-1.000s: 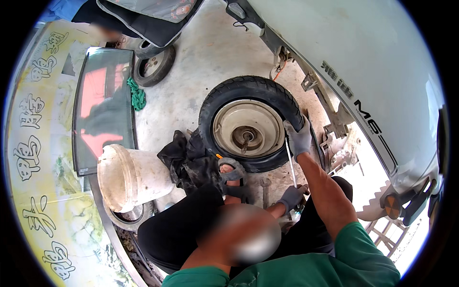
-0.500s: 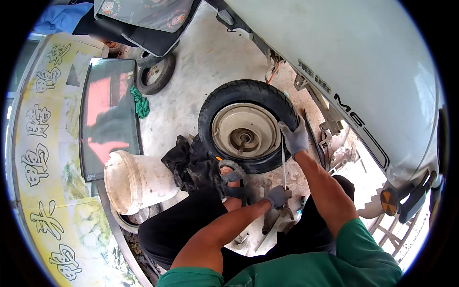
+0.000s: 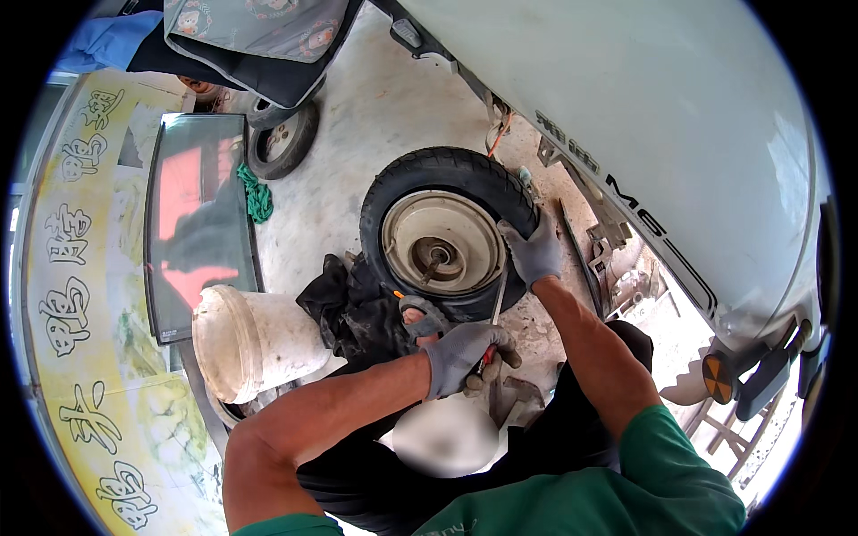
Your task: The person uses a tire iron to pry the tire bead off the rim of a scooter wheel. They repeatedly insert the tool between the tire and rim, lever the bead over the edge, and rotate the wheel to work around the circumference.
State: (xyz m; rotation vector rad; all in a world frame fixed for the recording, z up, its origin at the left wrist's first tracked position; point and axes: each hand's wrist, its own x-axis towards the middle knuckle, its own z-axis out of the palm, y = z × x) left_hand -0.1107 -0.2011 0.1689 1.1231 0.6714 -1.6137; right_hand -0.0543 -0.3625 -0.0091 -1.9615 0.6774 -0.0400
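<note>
Head view showed a small tyre on a pale wheel hub, lying on the concrete floor beside a white vehicle body. Both hands wore grey gloves. The right hand was pressed on the tyre's right edge, fingers curled over the rubber where it met the hub. The left hand sat just below the tyre, closed around the handle end of a thin metal lever; the lever ran up from that fist to the tyre's lower rim, close to the right hand. A little red or orange showed at the grip, but what it belonged to could not be told.

Just left of the tyre lay a heap of black cloth, touching its lower left side. Further left a white bucket lay tipped on its side. A dark glass panel leaned along a yellow signboard, with a green rope bundle near its top corner. A second, smaller wheel stood well apart, beyond the tyre, under a dark seat cover.
</note>
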